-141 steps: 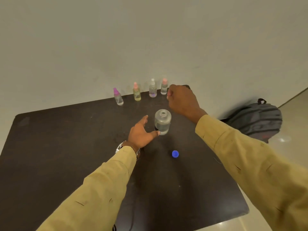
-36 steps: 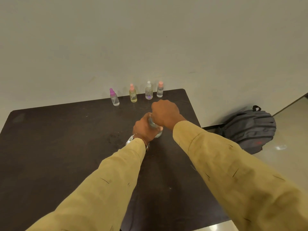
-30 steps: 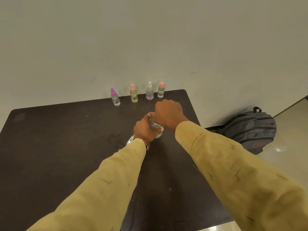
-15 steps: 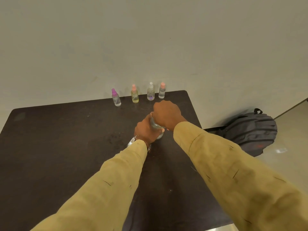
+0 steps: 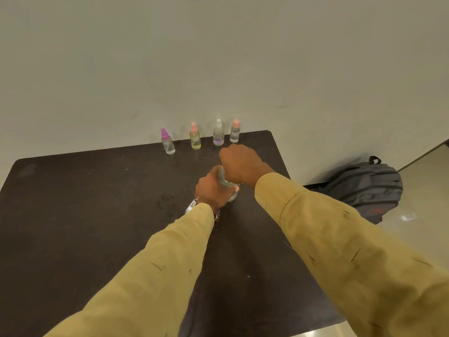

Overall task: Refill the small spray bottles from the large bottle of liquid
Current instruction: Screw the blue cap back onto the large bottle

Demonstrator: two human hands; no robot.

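The large clear bottle [image 5: 230, 187] stands on the dark table [image 5: 85, 203], mostly covered by my hands. My left hand [image 5: 211, 188] wraps around its body. My right hand [image 5: 240, 165] is closed over its top; the blue cap is hidden under it. Several small spray bottles line the table's far edge: one with a purple top [image 5: 167, 142], a yellowish one with a pink top [image 5: 194, 139], a clear one with a white top [image 5: 218, 133] and a clear one with a pink top [image 5: 235, 131].
A pale wall stands right behind the table. A grey backpack [image 5: 364, 188] lies on the floor off the table's right edge. The table's right and near edges drop to a light floor.
Since 4.7 s ago both hands have closed on the large bottle, and the blue cap no longer lies on the table. In the last second the hands have hardly shifted.
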